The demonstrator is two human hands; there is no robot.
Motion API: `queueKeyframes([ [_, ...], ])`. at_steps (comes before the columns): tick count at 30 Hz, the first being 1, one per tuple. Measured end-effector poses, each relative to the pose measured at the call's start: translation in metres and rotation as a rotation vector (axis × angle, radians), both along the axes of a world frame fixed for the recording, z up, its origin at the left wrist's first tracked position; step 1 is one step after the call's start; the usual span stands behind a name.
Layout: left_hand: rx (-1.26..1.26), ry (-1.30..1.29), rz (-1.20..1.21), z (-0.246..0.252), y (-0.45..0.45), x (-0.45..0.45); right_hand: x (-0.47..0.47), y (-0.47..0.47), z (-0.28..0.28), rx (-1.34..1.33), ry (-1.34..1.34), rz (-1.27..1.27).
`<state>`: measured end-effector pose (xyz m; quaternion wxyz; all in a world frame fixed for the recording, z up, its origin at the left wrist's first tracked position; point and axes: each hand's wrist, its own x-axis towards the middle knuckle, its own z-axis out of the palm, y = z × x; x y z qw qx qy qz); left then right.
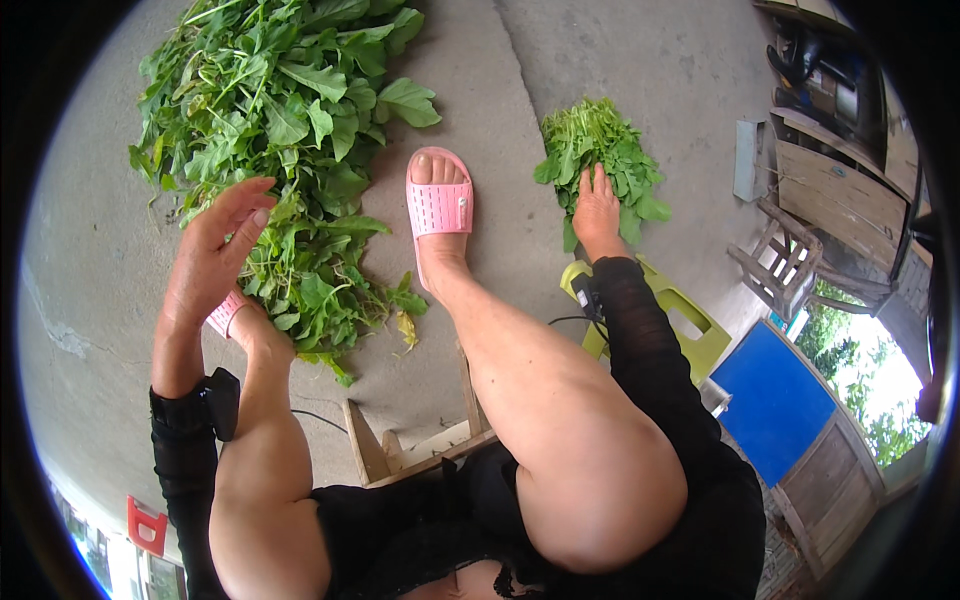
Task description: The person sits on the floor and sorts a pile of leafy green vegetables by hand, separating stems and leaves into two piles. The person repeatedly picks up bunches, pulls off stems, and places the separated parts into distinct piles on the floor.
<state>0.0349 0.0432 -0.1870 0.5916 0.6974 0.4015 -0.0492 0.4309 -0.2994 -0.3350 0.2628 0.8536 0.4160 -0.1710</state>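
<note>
My left hand [221,244] hovers at the near left edge of a large heap of leafy greens [292,112] on the concrete floor. Its thumb stands apart from its fingers, and nothing shows between them. My right hand [598,210] lies palm down on a smaller, neater pile of greens [600,142], fingers stretched over the leaves. That pile's pale stems point away from me. The palm's underside is hidden. Between the two piles is my foot in a pink slide sandal [441,199]; the other foot is partly hidden beside the heap.
A yellow-green plastic stool [686,319] stands near my right forearm. Further right are a small wooden stool [784,259], a blue board [776,401] and wooden furniture [840,184]. A yellow leaf [406,330] lies on the floor. A red plastic object [146,525] stands at lower left.
</note>
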Motion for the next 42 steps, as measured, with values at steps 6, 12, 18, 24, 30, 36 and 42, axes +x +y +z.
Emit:
queueKeyframes([
  [6, 0.002, -0.035, 0.02, 0.0, 0.002, -0.005, 0.013, 0.013, 0.03, 0.106, 0.214, -0.139],
  [12, -0.003, -0.039, 0.056, 0.001, 0.002, -0.013, 0.002, 0.055, 0.083, 0.092, 0.124, -0.152],
  [18, 0.006, -0.037, 0.03, 0.0, 0.003, -0.015, -0.016, 0.083, 0.062, 0.248, 0.173, 0.14],
  [24, -0.015, -0.035, 0.035, -0.002, 0.004, -0.019, -0.012, 0.05, 0.028, -0.057, 0.158, 0.146],
  [30, -0.007, -0.004, 0.023, -0.003, 0.002, -0.018, -0.015, 0.06, 0.038, -0.115, 0.219, 0.146],
  [36, 0.01, 0.01, 0.009, 0.003, 0.005, -0.013, 0.007, 0.064, 0.066, 0.35, 0.301, -0.004],
  [42, 0.248, -0.021, 0.073, 0.006, 0.028, -0.018, 0.049, 0.045, 0.035, 0.163, 0.184, -0.001],
])
